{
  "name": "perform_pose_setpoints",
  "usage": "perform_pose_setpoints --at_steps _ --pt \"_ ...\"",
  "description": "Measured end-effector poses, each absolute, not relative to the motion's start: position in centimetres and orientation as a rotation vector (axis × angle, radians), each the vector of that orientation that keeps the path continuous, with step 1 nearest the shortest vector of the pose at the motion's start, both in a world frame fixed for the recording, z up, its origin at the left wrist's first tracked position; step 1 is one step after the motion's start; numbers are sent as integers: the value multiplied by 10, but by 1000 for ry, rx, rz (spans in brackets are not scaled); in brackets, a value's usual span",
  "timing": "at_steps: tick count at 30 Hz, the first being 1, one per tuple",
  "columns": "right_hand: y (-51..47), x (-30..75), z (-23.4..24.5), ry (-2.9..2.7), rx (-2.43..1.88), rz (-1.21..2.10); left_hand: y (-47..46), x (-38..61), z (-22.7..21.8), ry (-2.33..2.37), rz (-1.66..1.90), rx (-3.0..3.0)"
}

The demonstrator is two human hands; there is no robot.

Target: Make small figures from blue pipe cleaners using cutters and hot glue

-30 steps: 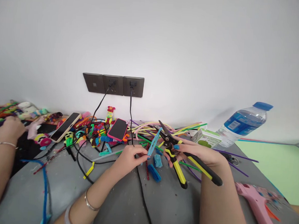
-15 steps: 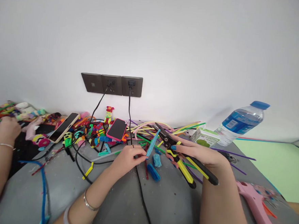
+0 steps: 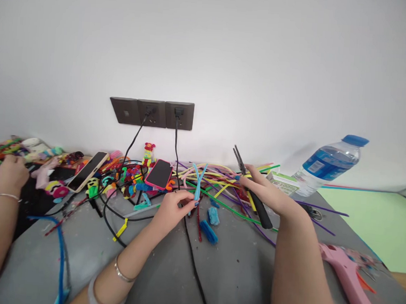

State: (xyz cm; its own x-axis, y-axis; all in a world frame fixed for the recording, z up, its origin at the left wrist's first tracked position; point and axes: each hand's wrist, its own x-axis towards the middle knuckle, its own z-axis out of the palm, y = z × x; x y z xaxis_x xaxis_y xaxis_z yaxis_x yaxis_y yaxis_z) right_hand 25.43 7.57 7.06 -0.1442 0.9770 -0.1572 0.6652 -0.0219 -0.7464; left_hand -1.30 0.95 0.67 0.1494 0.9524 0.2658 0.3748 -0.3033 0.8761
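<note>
My left hand (image 3: 175,211) pinches light blue pipe cleaners (image 3: 198,182) near their lower end; their upper ends spread apart in a V. My right hand (image 3: 261,188) is wrapped round black and yellow pliers-like cutters (image 3: 259,209), jaws pointing up and away from the pipe cleaners. Below my left hand's fingertips, a light blue bundle (image 3: 213,215) and a darker blue bundle (image 3: 208,232) of short pieces lie on the grey table (image 3: 229,274). Part of the cutters' handles is hidden by my right hand.
Loose coloured pipe cleaners (image 3: 221,185) lie along the wall. A pink-cased phone (image 3: 159,174), black cables (image 3: 195,267), a water bottle (image 3: 330,165), a green-white box (image 3: 284,183) and a pink glue gun (image 3: 353,285) surround the hands. Another person's hand (image 3: 9,175) is at left.
The cutters have moved right, away from the light blue pipe cleaners, and turned more upright. The pipe cleaners' tips have spread apart, and my left hand has shifted slightly left.
</note>
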Motion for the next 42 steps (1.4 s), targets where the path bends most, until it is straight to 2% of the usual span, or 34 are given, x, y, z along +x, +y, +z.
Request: perform_pose_setpoints --at_steps 8,11,13,17,20,27,32,42 --pt "94 244 36 -1920 -1964 637 10 -9 2 1158 1101 1483" --pt "97 240 38 -1881 -1890 539 10 -8 3 1139 1100 1459" --pt "93 232 47 -1849 -1712 618 9 -8 5 1132 1097 1460" --pt "81 202 60 -1986 -1113 1259 9 -7 5 1106 1079 1463" --pt "75 180 59 -2016 -832 1491 9 -7 2 1096 1095 1451" --pt "83 171 44 -1784 -835 1466 12 -9 4 1053 1166 1319" --pt "87 174 40 -1634 -883 1475 12 -9 10 1034 1371 1165" --pt "84 180 46 -1792 -784 1624 15 -8 16 808 1567 664"
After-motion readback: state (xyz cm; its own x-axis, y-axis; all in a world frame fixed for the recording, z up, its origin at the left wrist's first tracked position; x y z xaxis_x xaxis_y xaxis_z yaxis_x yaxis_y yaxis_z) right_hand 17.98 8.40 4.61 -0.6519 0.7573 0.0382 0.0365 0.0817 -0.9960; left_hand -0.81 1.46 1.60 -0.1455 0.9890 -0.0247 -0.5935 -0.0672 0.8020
